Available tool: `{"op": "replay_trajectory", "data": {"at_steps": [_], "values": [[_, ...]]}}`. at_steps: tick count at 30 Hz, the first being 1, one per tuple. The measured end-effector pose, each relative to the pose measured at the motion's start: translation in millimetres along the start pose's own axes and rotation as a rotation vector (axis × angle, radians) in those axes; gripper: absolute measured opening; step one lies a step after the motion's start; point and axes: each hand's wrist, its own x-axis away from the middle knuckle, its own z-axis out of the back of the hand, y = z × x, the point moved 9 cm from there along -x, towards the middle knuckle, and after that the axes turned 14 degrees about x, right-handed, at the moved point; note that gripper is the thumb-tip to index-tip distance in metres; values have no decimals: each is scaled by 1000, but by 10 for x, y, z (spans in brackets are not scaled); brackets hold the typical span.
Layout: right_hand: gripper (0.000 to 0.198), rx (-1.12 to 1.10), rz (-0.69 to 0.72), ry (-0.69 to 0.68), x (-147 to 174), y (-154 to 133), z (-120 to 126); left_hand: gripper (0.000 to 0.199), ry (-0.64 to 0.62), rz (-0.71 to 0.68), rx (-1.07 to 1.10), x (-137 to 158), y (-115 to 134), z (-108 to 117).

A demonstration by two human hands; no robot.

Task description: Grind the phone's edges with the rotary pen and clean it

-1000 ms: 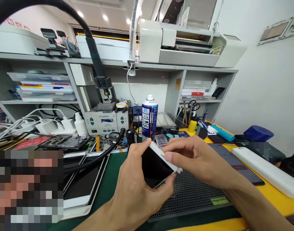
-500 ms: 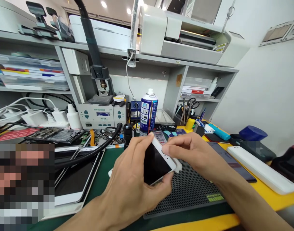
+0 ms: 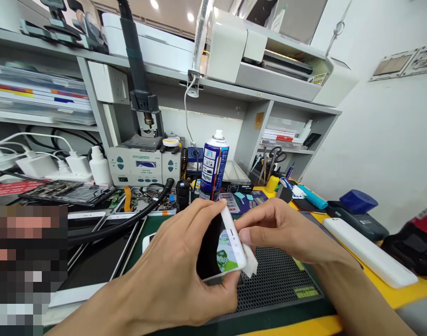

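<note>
Phone point(image 3: 222, 247) gripped by left hand point(image 3: 175, 284), right hand point(image 3: 279, 228) pinching cloth point(image 3: 250, 263) over mesh mat point(image 3: 279, 284).

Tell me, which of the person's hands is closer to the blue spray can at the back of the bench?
Left. The left hand holds the white phone with fingertips just below the blue spray can. The right hand, pinching a white cloth, sits farther right.

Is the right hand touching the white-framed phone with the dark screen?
Touching. The head view shows the right hand pressing a small white cloth against the white-framed phone, gripped by the left hand.
</note>
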Motion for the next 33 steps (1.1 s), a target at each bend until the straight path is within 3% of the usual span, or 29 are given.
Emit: {"op": "replay_trajectory", "data": {"at_steps": [9,19,28,33], "values": [[25,-9,-29,-20,6,-10,-40,80,-40,-9,56,17,-52,-26],[32,30,-85,-10,17,4,-73,74,-101,4,148,11,-52,-72],[25,-44,-43,-21,15,-8,-93,83,-149,-36,190,25,-10,-65],[19,-102,3,-108,36,17,-109,92,-115,-42,198,129,-104,-21]]}}
